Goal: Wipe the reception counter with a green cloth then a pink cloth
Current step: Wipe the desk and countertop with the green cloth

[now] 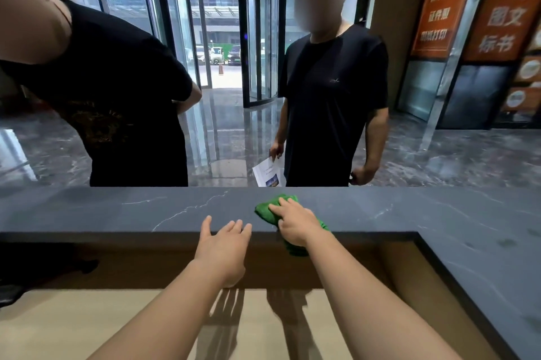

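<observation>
At the reception counter [117, 210], I am pressing the green cloth [268, 209] against the dark, white-veined stone with my right hand [295, 225]. The fingers are lying fairly straight across the top of the cloth rather than curling round it. The cloth is sitting directly under that hand, near the counter's inner edge. Its bunched front part is showing beyond and to the left of my fingertips, and its tail is hanging over the inner edge below my wrist.

My left hand [224, 245] is reaching toward the counter's inner edge, just beside the right hand and apart from the cloth. It is relaxed, with the fingers spread and nothing held; I cannot tell whether the fingertips are touching the stone.

Below the counter on my side, a pale desk surface [87, 321] is catching the shadows of both arms. On the counter's far side, two people in black T-shirts are standing: one [123, 90] opposite its left part, the other [330, 102] opposite the cloth and holding a printed sheet of paper [268, 173] low by the counter's outer edge. A glass revolving door [205, 23] is standing well beyond the counter.
</observation>
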